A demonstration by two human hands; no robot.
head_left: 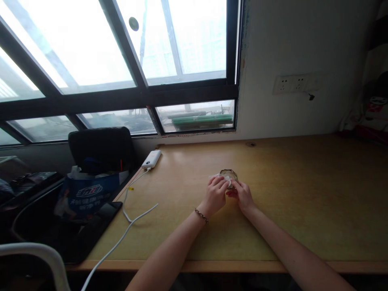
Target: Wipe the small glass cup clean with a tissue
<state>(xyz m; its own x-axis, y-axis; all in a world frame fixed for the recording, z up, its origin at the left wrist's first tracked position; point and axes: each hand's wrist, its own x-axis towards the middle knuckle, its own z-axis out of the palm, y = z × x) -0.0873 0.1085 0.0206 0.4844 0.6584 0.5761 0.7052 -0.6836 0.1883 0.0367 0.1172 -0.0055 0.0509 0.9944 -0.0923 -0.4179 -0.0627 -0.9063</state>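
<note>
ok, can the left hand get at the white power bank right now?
Probably, with some stretch: nothing stands between the left hand and the white power bank, but that hand seems busy with white material.

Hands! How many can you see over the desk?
2: the left hand, with a braided bracelet at its wrist, and the right hand beside it, both at a small round object.

White device (151,159) with attached cable (130,221)

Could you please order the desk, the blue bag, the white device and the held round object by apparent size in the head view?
1. Desk
2. Blue bag
3. White device and round object: too alike to rank, the latter being partly covered.
</note>
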